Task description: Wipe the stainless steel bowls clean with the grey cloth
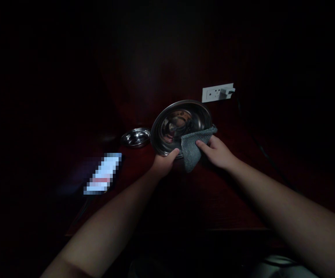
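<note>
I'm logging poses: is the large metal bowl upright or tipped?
Tipped: the large metal bowl shows its inside to the camera, its far rim raised, while the left hand grips its near edge.

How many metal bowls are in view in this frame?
2. The tilted bowl is held in the left hand; the other bowl sits on the table, to its left in the picture. The dark surroundings may hide more.
</note>
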{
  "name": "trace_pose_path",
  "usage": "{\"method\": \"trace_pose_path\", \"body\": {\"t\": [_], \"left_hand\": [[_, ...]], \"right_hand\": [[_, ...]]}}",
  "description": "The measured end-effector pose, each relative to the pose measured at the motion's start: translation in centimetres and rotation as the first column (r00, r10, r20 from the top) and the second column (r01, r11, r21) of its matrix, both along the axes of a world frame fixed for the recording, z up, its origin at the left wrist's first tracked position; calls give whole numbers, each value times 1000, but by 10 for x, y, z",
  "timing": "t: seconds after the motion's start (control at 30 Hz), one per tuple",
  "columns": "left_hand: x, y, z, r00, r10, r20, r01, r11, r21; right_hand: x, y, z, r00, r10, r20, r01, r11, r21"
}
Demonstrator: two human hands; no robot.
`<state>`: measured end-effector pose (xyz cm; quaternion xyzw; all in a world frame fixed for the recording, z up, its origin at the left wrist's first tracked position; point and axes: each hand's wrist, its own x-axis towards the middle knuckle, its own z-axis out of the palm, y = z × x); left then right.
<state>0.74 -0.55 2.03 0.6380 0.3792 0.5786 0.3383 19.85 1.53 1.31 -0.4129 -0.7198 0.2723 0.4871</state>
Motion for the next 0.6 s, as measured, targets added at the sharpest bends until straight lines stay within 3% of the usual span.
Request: {"method": "trace_pose_path", "body": {"t": [0.6], "left_hand": [[0,1,-1,1000,0,-6,0,1000,30]], "right_hand": [[1,0,0,1000,-11,10,11,1000,5]]}}
